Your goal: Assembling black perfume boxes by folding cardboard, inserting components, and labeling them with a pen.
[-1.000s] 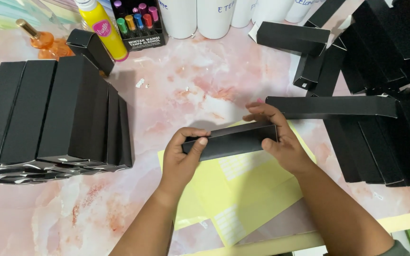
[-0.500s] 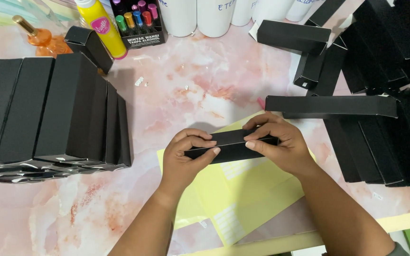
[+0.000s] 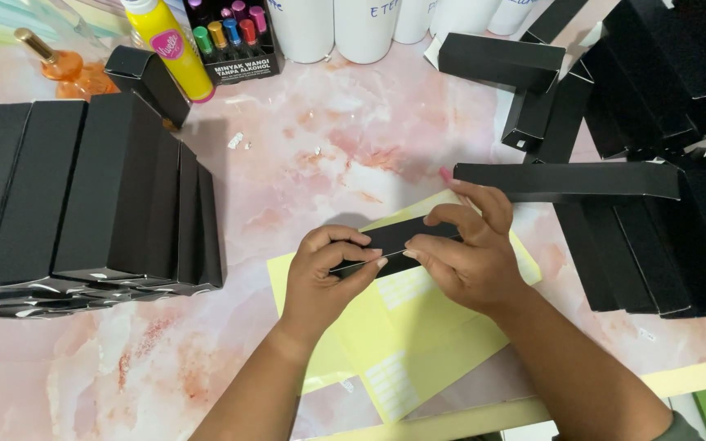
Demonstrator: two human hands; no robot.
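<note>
1. Holding a narrow black box [image 3: 392, 242] between them, both hands sit above a yellow sheet [image 3: 418, 343] on the pink marbled table [image 3: 328, 155].
2. The left hand [image 3: 324, 273] has its fingers curled shut round the box's left end, thumb beneath.
3. The right hand [image 3: 463, 257] pinches the box's right part, fingertips bent onto its top, the other fingers loosely spread.
4. The box lies nearly flat, near the middle of the table, just above the sheet.
5. To the left stands a row of black boxes [image 3: 91, 196], well apart from the hands.
6. To the right, more black boxes [image 3: 631, 237] are piled, one long box [image 3: 565, 181] lying just beyond the right hand.
7. At the far edge stand a yellow bottle [image 3: 165, 41] and white cylinders [image 3: 361, 28].
</note>
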